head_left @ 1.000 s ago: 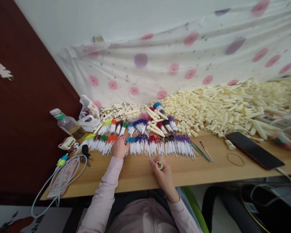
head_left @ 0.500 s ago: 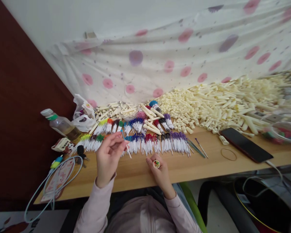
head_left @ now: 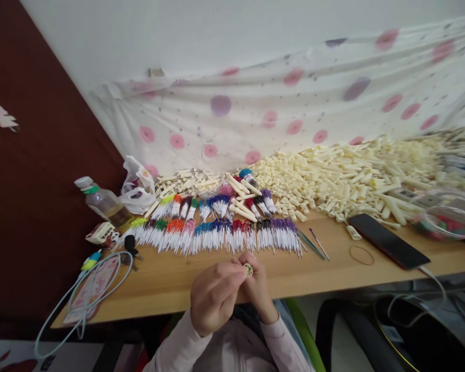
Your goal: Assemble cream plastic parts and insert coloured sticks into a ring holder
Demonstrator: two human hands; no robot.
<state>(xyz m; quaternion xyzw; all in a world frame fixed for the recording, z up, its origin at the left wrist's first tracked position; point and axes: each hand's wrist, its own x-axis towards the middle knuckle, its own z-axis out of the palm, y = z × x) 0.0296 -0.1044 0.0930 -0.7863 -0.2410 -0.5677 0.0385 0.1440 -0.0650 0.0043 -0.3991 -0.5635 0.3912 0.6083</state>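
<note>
My right hand (head_left: pixel 258 285) is closed round a cream pen barrel (head_left: pixel 248 269), whose round open end faces up with a bit of green and other colours inside. My left hand (head_left: pixel 216 295) is pinched at that open end, its fingertips touching the rim. The blue-tipped refill it held a moment ago is hidden behind the fingers. Beyond both hands lies a long row of white pen refills (head_left: pixel 217 237) with coloured tips, sorted by colour. Behind that row are tied bundles of refills (head_left: pixel 220 205).
A heap of cream pen parts (head_left: pixel 333 175) covers the back right. Tweezers (head_left: pixel 312 245), a single purple-tipped refill (head_left: pixel 319 244), a rubber band (head_left: pixel 361 255) and a phone (head_left: pixel 389 241) lie to the right. At left stand a bottle (head_left: pixel 103 201), keys (head_left: pixel 130 245) and a coiled cable (head_left: pixel 81 294).
My left hand has come down and right, from above the refill row to the barrel's open end. My right hand stays closed on the barrel, slightly lower. The view has shifted a little.
</note>
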